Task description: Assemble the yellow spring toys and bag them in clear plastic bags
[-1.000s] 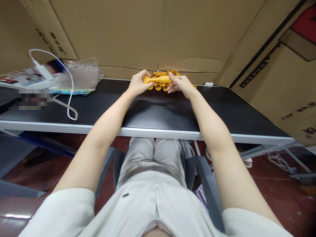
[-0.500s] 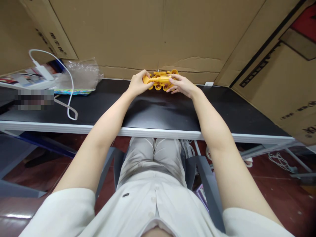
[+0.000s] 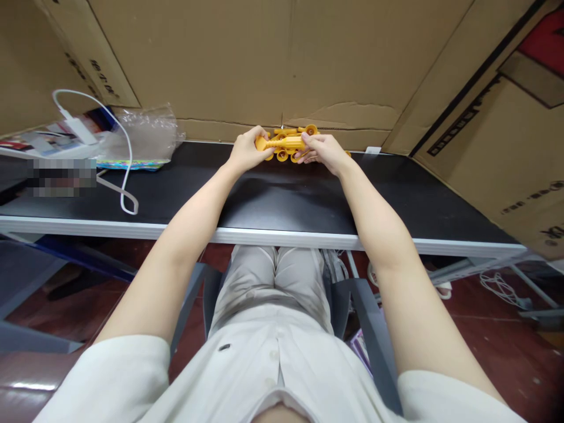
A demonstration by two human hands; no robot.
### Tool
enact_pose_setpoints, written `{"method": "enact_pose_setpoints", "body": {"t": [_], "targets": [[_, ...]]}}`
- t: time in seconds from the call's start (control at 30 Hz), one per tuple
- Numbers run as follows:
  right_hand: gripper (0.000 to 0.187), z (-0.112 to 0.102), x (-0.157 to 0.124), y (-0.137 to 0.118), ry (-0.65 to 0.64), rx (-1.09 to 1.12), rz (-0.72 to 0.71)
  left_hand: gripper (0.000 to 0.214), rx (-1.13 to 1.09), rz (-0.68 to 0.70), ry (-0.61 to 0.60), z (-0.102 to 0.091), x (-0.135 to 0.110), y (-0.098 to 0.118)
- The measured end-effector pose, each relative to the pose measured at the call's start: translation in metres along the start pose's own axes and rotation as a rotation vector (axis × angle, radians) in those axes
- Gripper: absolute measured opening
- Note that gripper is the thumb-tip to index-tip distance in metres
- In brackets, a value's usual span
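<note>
A yellow plastic piece [image 3: 284, 143] lies level between my two hands over the back of the table. It has a rounded disc-like left end, a thin ridged neck and a thicker grooved barrel on the right. My left hand [image 3: 247, 151] is closed on the rounded end, pinching it between thumb and fingers. The barrel's right end is in the pinch of my right hand [image 3: 325, 151], thumb on top. Several yellow cup-shaped parts [image 3: 311, 129] sit right behind and below the held piece, partly hidden by it and by my fingers.
The black tabletop [image 3: 286, 200] has a pale front edge. Cardboard panels [image 3: 247, 59] stand along its back and right. At left are a clear plastic bag [image 3: 145, 132], a white cable [image 3: 130, 153] and papers. A small white item [image 3: 373, 150] lies at the back right.
The fingers of my right hand have drawn in and its thumb has shifted on the barrel's end. A bit of yellow now shows just right of that hand. My left hand stays almost still.
</note>
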State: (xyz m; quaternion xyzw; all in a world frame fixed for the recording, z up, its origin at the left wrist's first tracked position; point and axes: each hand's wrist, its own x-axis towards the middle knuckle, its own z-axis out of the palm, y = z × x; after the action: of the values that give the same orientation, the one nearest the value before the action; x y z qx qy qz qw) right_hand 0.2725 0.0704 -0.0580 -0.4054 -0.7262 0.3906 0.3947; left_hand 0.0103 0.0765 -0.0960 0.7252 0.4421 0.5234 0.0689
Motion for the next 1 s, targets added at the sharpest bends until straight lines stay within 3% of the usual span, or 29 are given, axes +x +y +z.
{"method": "enact_pose_setpoints", "body": {"t": [0.3,0.67,1.0], "targets": [[0.081,0.000,0.003,0.002,-0.002,-0.010,0.057,0.038,0.022,0.000,-0.028,-0.002,0.000,-0.004],[0.061,-0.009,0.006,0.008,-0.003,0.048,-0.031,0.047,-0.005,0.016,0.005,-0.001,0.000,-0.006],[0.074,-0.004,0.007,0.006,0.033,-0.014,-0.004,0.046,0.001,0.026,-0.010,-0.002,0.000,-0.003]]}}
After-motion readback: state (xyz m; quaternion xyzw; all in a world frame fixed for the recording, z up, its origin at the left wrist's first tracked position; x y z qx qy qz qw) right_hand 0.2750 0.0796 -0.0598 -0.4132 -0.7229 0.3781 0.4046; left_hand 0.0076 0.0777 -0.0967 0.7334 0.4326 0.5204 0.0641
